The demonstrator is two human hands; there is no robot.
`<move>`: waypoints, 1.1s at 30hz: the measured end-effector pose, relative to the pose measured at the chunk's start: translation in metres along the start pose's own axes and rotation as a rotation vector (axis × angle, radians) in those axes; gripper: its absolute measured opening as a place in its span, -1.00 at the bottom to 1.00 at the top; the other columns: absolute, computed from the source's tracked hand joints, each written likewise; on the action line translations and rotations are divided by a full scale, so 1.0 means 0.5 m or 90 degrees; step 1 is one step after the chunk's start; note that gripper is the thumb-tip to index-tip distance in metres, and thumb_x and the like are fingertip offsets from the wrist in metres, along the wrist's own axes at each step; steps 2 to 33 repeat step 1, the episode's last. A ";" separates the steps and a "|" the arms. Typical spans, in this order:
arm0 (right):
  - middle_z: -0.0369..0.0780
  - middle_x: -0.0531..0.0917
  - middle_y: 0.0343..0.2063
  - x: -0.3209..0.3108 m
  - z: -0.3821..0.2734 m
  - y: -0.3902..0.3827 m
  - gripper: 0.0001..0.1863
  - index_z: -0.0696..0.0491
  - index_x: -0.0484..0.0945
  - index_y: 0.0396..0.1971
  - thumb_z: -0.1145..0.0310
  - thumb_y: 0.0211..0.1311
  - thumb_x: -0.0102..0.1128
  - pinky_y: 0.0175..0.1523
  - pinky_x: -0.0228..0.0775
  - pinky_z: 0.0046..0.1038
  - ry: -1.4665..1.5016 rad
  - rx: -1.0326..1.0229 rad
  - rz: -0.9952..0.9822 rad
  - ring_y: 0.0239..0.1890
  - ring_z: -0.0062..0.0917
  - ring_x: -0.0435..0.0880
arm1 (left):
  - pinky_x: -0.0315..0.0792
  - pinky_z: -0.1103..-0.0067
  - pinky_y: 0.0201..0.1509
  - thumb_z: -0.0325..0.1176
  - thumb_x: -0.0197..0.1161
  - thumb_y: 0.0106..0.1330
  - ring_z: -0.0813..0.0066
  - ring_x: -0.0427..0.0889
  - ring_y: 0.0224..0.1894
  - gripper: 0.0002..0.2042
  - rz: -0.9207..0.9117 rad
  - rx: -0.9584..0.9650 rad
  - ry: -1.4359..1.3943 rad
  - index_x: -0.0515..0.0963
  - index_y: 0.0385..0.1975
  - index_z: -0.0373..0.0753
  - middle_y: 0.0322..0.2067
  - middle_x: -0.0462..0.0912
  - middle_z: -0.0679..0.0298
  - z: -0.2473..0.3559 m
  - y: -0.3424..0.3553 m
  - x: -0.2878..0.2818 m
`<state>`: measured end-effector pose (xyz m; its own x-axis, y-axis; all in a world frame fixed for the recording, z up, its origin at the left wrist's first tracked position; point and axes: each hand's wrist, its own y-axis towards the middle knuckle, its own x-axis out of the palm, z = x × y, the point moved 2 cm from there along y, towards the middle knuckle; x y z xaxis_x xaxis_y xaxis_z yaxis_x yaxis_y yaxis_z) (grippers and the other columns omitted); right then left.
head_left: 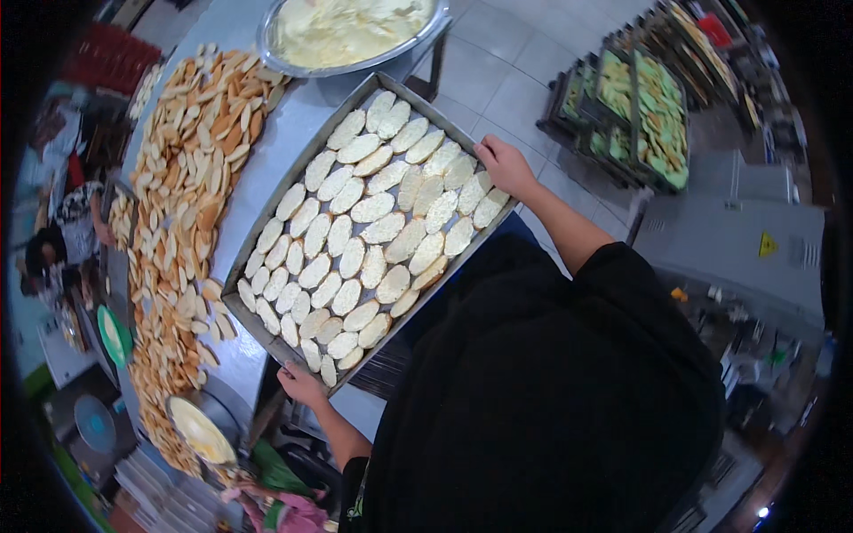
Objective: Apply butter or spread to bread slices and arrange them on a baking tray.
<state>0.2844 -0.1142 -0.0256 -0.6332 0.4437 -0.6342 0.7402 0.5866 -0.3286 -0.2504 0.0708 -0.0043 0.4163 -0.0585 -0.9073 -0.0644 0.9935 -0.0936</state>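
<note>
Both my hands carry a large rectangular metal tray (pixel 299 180), tilted askew in the view beside the metal table. Rows of oval bread slices (pixel 373 207) coated with a pale, creamy spread cover its bottom. At the far right corner my right hand (pixel 503 166) is closed round the rim. My left hand (pixel 303 385) grips the near left corner; some of its fingers are hidden under the tray.
A long heap of plain bread slices (pixel 191 178) lies on the metal table (pixel 235 351). A bowl of cream (pixel 351 31) stands at its far end, a pot (pixel 203 426) nearer. Stacked trays of green-topped slices (pixel 653 115) stand right. Other people work on the left.
</note>
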 end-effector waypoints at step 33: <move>0.00 0.50 -0.52 -0.012 -0.004 -0.003 -0.71 0.14 0.38 -0.44 0.18 0.18 -0.09 -0.29 0.28 -0.25 0.004 0.018 0.012 -0.39 -0.13 0.48 | 0.30 0.41 -0.32 -0.16 0.01 0.23 0.22 0.40 -0.48 -0.69 -0.012 0.021 0.030 0.38 -0.42 -0.35 -0.51 0.48 0.09 0.005 0.023 -0.002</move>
